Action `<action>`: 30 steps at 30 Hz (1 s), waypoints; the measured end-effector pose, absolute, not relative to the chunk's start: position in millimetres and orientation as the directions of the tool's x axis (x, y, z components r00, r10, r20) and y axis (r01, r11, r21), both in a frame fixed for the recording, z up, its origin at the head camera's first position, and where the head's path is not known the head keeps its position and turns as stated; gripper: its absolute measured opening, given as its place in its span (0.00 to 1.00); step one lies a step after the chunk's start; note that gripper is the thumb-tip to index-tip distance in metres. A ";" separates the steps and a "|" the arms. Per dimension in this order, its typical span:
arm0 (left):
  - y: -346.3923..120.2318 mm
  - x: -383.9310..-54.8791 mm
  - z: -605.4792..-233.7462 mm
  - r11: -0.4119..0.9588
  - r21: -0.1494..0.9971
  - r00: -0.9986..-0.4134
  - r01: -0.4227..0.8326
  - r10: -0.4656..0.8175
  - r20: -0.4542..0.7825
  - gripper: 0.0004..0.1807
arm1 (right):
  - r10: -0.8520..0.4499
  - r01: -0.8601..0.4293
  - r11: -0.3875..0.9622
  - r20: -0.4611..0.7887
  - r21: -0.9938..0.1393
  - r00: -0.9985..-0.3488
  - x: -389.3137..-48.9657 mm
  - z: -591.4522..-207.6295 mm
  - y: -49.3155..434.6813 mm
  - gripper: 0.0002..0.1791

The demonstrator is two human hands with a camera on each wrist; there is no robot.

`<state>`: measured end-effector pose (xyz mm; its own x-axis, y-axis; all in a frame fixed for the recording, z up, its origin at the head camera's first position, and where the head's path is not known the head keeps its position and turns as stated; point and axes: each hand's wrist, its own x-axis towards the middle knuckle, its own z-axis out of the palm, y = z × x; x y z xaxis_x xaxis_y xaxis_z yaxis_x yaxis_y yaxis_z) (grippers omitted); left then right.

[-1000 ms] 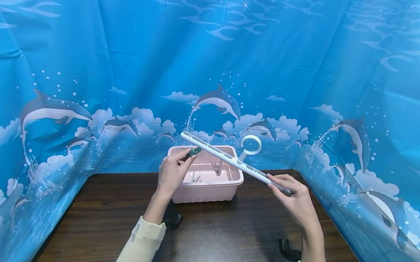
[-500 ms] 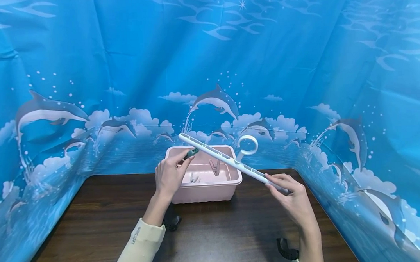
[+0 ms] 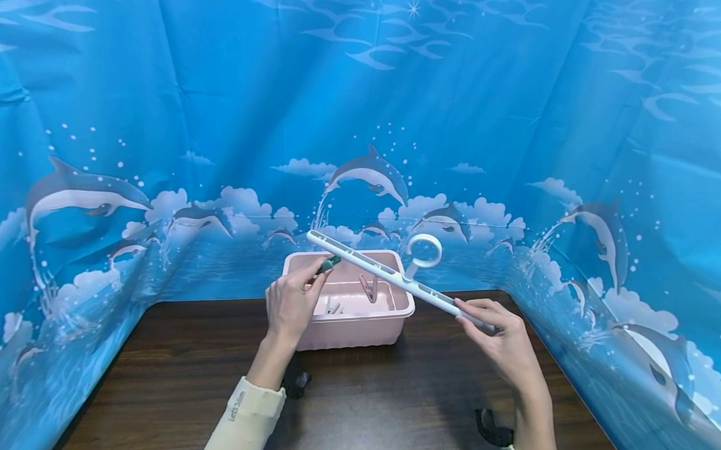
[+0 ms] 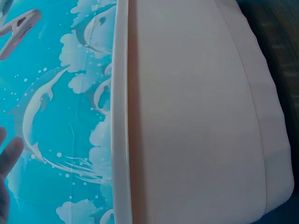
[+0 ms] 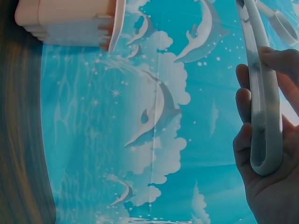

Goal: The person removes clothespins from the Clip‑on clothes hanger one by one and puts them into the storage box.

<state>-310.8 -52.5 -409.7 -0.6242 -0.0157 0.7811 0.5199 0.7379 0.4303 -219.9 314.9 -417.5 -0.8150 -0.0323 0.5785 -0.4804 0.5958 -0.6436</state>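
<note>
My left hand [image 3: 293,302] pinches a small dark green clothespin [image 3: 328,263] between thumb and fingertips, over the left part of a pink plastic basin [image 3: 349,329]. My right hand [image 3: 506,336] grips the lower right end of a white hanger [image 3: 368,261], a straight slotted bar with a round hook. The bar slants up to the left across the basin, and its upper stretch passes close by the clothespin. The right wrist view shows fingers and thumb around the hanger's rounded end [image 5: 266,154]. Only fingertips of the left hand [image 4: 7,163] show in the left wrist view.
Inside the basin a pink clothespin [image 3: 369,288] leans upright, and small pale pieces [image 3: 332,307] lie left of it. The basin stands at the back of a dark wooden table [image 3: 368,406]. A blue dolphin-print curtain [image 3: 356,118] encloses the back and sides.
Both hands keep their holds on the clothespin and the hanger. The whole view has shifted slightly; hands, hanger and basin appear a little further left than a second ago.
</note>
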 end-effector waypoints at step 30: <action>-60.2 -318.0 -417.2 0.745 0.517 -0.748 0.422 -0.036 0.662 0.15 | 0.043 -0.463 0.604 0.607 -0.648 -0.793 -219.6 -416.8 312.7 0.21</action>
